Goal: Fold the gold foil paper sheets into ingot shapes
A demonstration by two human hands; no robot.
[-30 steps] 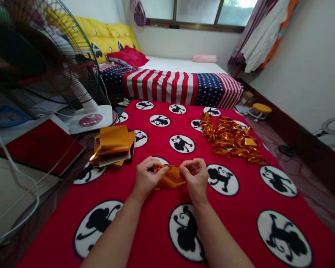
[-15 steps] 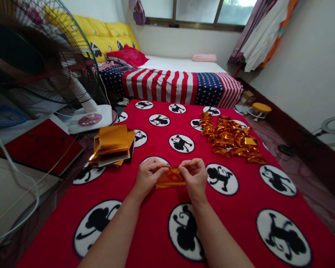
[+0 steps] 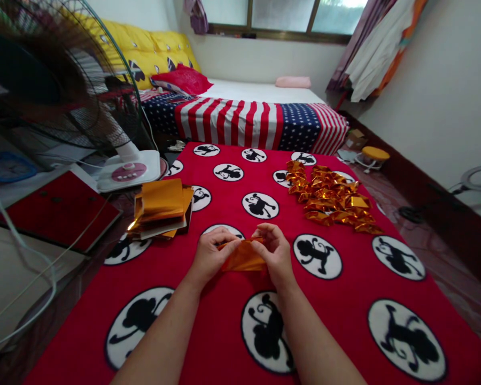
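Between my two hands is a piece of gold foil paper (image 3: 244, 258), folded along its upper edge and held just above the red cloth. My left hand (image 3: 212, 254) pinches its upper left corner between thumb and fingers. On the other side my right hand (image 3: 274, 251) grips the top edge, its thumb on the near face and the fingers curled behind. To the left lies a stack of gold foil sheets (image 3: 162, 206), some showing pale undersides. Several folded gold paper ingots (image 3: 324, 195) are grouped in rows at the right.
The red monkey-print cloth (image 3: 208, 342) covers the surface before me. An electric fan (image 3: 130, 166) stands at the left beside a red board (image 3: 60, 208) and loose cables. Beyond is a bed (image 3: 240, 120) with a striped cover. A yellow stool (image 3: 374, 154) stands at the far right.
My right hand has shifted slightly left along the paper's top edge, its fingers rising a little. The left hand has stayed nearly in place.
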